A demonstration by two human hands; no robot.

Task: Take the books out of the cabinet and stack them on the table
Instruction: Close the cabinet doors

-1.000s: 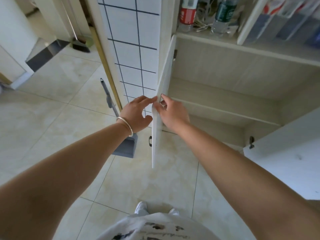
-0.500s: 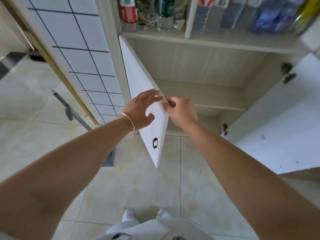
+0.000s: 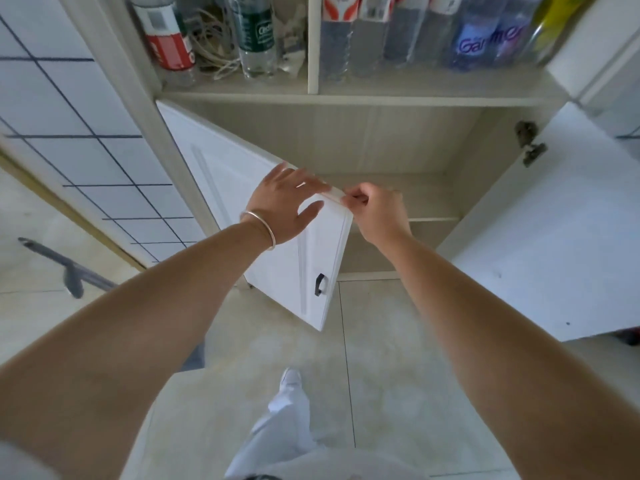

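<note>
A pale wood cabinet (image 3: 398, 147) stands before me with both lower doors swung out. Its lower compartment shows bare shelves; no books are in sight there. My left hand (image 3: 282, 206), a bangle on the wrist, lies with straight fingers on the outer face of the white left door (image 3: 221, 181) near its top corner. My right hand (image 3: 375, 211) pinches that door's top edge from the inner side. A small black handle (image 3: 319, 285) sits low on this door. The table is out of view.
The white right door (image 3: 561, 230) hangs wide open at the right. On the shelf above stand bottles (image 3: 254, 32), a red-labelled container (image 3: 166, 39), cords and blue packages (image 3: 485, 32). A tiled wall is at the left, a long-handled tool (image 3: 65, 268) on the floor.
The left door has swung from edge-on to partly across the opening, both hands staying on its top corner. The view has shifted right and nearer to the cabinet.
</note>
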